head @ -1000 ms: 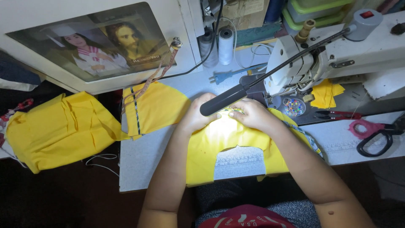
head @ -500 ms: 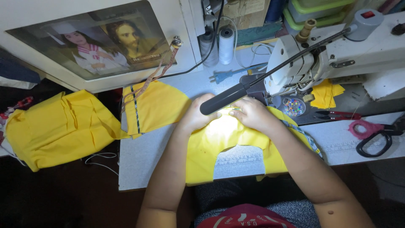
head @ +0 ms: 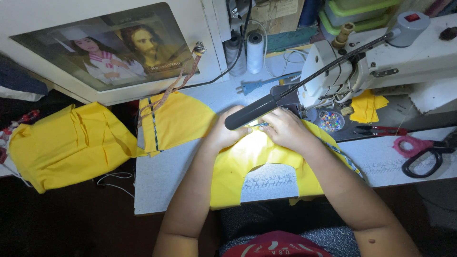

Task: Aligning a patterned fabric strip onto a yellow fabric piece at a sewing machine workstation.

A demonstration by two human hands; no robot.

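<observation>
A framed picture (head: 121, 47) lies tilted at upper left — rectangular, white border, glass over two figures in muted brown and white. Stacked green-lidded boxes (head: 354, 12) stand at the top right — beside a brown carton (head: 269, 9).

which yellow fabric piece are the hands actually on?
The lamp-lit yellow piece at the table's front edge, under the left hand and right hand. The striped piece and the pile lie untouched further left.
</observation>
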